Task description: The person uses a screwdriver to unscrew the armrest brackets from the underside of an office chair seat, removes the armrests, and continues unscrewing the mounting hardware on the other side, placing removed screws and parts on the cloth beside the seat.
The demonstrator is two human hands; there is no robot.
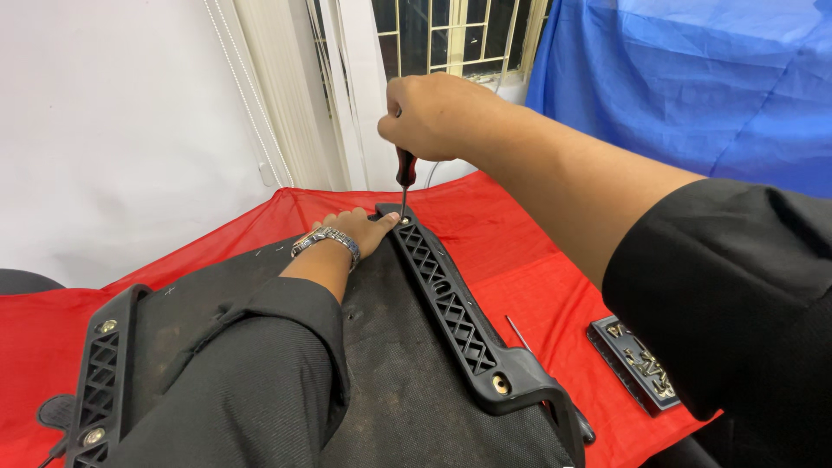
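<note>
A screwdriver (405, 173) is held upright in the closed right hand (433, 113), its tip set on the screw at the far end of the right bracket (451, 303). The left hand (355, 230) is laid flat and open on the black seat base (390, 381), just beside that end. A screw is already seen at the bracket's near end. Two screws are seen in the left bracket (100, 381). More screws are kept in a tray (637, 364) on the red cloth (537, 286).
</note>
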